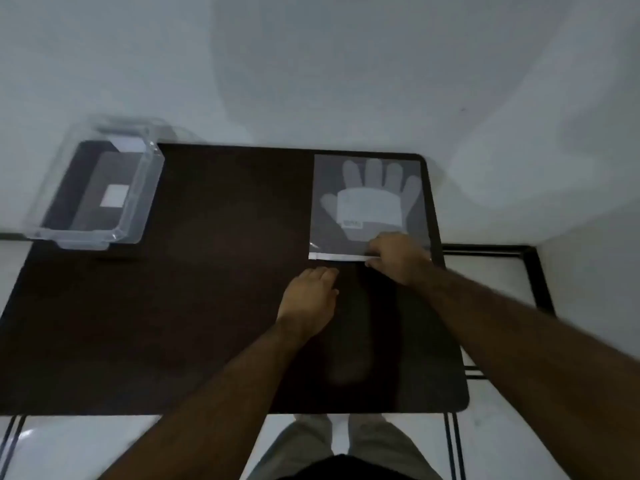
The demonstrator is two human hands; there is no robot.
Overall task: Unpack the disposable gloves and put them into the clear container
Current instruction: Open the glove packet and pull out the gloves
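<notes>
— Lying flat on the far right part of the dark counter (207, 306): a sealed clear packet of disposable gloves (369, 202), printed glove shape showing through, fingers pointing away. Long axis running from near edge to far edge. White seal strip (337, 256) along the near short edge, closest to the body.

— And from the hands, which way?

— Ahead and slightly right. Right hand (398, 258) nearer, already on the packet's near right corner, knuckles up, fingers curled down over the seal strip. Looks like a pinch on that edge, though fingertips hidden underneath, so grip not certain. Left hand (311, 292) just short of the packet, apart from it, palm down over the counter, fingers loosely together and pointing toward the strip's left part. Holding nothing.

— Where is the clear container?

— Clear container (104, 188) at the far left corner of the counter, well apart from the packet, partly overhanging the counter edge. Open top, no gloves visible inside; a white label showing at the bottom.

— What does the coming move turn on?

— Probably the seal strip lying crosswise between both hands. Likely need: left hand closing the small gap to pin or pinch the strip's left end while the right peels or tears. Gloves then to come out toward the body, and a long carry leftward across the counter to the container. Thin film, likely slippery and prone to sliding if pulled one-handed.
</notes>
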